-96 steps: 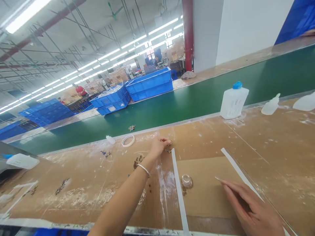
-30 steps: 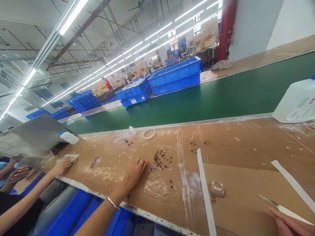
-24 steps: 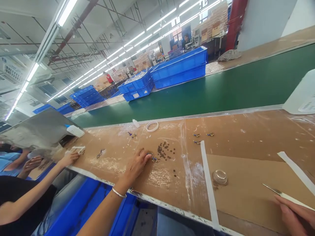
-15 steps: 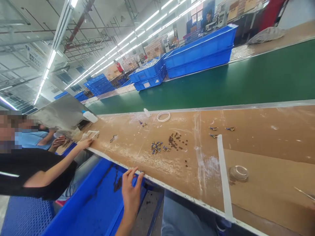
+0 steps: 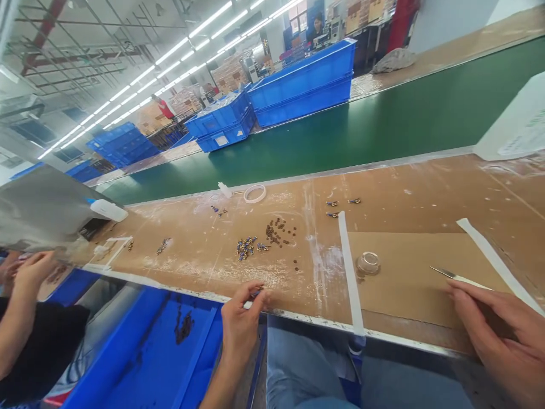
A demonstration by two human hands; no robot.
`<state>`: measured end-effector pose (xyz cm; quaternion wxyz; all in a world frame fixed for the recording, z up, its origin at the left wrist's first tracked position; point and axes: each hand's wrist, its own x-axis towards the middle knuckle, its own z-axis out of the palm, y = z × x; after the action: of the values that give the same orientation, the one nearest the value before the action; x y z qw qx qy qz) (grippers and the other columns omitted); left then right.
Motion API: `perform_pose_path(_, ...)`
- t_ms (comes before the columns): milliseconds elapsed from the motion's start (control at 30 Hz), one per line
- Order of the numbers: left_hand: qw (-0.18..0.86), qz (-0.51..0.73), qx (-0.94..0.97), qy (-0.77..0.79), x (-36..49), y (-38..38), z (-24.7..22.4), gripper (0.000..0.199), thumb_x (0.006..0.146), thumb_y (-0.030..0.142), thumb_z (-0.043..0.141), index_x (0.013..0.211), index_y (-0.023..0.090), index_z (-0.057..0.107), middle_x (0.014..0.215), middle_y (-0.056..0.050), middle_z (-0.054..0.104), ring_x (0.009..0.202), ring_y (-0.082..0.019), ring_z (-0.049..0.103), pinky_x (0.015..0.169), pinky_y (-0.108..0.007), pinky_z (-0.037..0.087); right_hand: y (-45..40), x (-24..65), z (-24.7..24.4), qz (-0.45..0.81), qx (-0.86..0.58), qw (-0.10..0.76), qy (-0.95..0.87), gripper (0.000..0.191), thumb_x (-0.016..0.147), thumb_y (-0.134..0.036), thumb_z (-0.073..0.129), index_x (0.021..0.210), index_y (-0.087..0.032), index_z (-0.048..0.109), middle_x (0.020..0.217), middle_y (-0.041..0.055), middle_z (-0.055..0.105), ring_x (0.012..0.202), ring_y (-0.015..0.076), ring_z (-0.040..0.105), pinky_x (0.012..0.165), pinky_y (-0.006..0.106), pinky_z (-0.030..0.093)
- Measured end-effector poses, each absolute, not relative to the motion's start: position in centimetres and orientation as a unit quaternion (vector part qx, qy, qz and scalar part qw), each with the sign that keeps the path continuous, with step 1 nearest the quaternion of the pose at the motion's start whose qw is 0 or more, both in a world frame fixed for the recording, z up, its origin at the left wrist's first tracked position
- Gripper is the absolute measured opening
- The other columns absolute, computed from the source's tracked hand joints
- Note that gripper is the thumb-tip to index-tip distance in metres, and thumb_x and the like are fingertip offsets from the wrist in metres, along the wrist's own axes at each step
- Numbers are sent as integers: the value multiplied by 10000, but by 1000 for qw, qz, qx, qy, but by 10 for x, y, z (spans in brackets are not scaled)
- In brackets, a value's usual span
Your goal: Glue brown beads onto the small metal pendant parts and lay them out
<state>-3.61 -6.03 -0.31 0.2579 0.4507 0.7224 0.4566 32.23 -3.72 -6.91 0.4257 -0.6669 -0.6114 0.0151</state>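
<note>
My left hand (image 5: 240, 318) is at the table's front edge, thumb and forefinger pinched around a small dark-blue part (image 5: 256, 292), mostly hidden by the fingertips. On the right, my right hand (image 5: 502, 335) has its thumb and forefinger together at a thin pointed tool (image 5: 462, 278) with a metal tip and pale handle, above a cardboard sheet (image 5: 404, 295). A small clear round dish (image 5: 368, 263) stands on that sheet. Beyond my left hand lie a heap of small blue-and-brass parts (image 5: 246, 248) and scattered brown discs (image 5: 276, 232).
Three blue-and-brass parts (image 5: 332, 203) lie farther back, near a tape strip (image 5: 351, 272). A white ring (image 5: 255, 193) and small bottle (image 5: 224, 190) stand by the green conveyor belt (image 5: 298, 136). A blue bin (image 5: 140, 352) sits below the front edge; a co-worker's hand (image 5: 36, 270) is left.
The view has turned right, bringing my right hand and the pointed tool fully into sight. My left hand's fingers have closed around the small part and sit farther right along the table edge.
</note>
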Motion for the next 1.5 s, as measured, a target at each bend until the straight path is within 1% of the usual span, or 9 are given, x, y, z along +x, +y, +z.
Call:
perform_pose_path(133, 419, 445, 467, 639, 16, -39, 14, 243, 706, 397, 769, 819, 183, 757, 565, 3, 676, 463, -132, 592, 501, -261, 509, -36, 320, -52, -31, -646, 429, -631, 280, 941, -437, 480, 1025, -254, 675, 959, 14, 725, 890, 148, 686, 782, 248, 508)
perform_pose_path(267, 504, 438, 475, 573, 50, -17, 22, 300, 809, 422, 701, 952, 163, 754, 668, -28, 723, 568, -136, 646, 644, -289, 554, -34, 318, -40, -9, -614, 456, -644, 246, 950, -374, 496, 1001, -213, 674, 975, 23, 724, 871, 128, 687, 797, 232, 515)
perform_pose_path(333, 535, 439, 462, 555, 61, -8, 25, 314, 817, 416, 707, 1008, 166, 718, 720, -35, 743, 621, -144, 675, 690, -295, 562, -33, 314, -37, -5, -611, 474, -634, 197, 949, -330, 516, 1022, -225, 665, 992, 14, 719, 895, 126, 684, 824, 241, 523)
perform_pose_path(400, 550, 437, 443, 558, 71, 0, 27, 308, 791, 411, 742, 966, 162, 694, 735, -44, 754, 639, -149, 690, 693, -289, 567, -32, 308, -36, -7, -595, 496, -632, 162, 942, -275, 538, 1046, -234, 655, 977, 6, 714, 893, 124, 681, 833, 248, 532)
perform_pose_path(533, 517, 447, 431, 588, 82, 11, 30, 300, 686, 381, 835, 795, 131, 711, 699, -42, 745, 597, -116, 671, 663, -230, 559, -28, 299, -39, 4, -546, 540, -640, 173, 907, -132, 567, 1054, -197, 630, 911, 16, 699, 846, 117, 667, 811, 245, 537)
perform_pose_path(933, 464, 438, 485, 598, 103, 37, 26, 241, 626, 310, 876, 763, 150, 759, 627, 1, 718, 527, -88, 644, 566, -183, 544, -24, 300, -45, 22, -545, 552, -631, 211, 878, -69, 575, 1062, -166, 612, 889, 26, 673, 841, 128, 631, 802, 278, 529)
perform_pose_path(1133, 439, 412, 524, 603, 108, 47, 27, 192, 651, 298, 853, 738, 160, 754, 616, 8, 710, 520, -80, 623, 541, -172, 530, -24, 300, -44, 24, -549, 548, -631, 214, 872, -62, 569, 1055, -163, 612, 888, 28, 675, 836, 136, 629, 810, 290, 526)
perform_pose_path(1333, 361, 359, 601, 616, 108, 50, 30, 143, 678, 303, 820, 752, 197, 758, 652, 18, 711, 574, -89, 623, 568, -175, 519, -23, 300, -44, 31, -550, 547, -630, 207, 872, -59, 564, 1045, -164, 608, 873, 27, 663, 826, 133, 612, 798, 293, 519)
perform_pose_path(1500, 300, 292, 656, 628, 110, 50, 30, 135, 726, 341, 770, 781, 218, 757, 725, 8, 720, 655, -122, 634, 645, -224, 524, -24, 300, -44, 31, -552, 549, -627, 204, 878, -63, 560, 1049, -166, 600, 868, 28, 658, 816, 130, 602, 778, 287, 513)
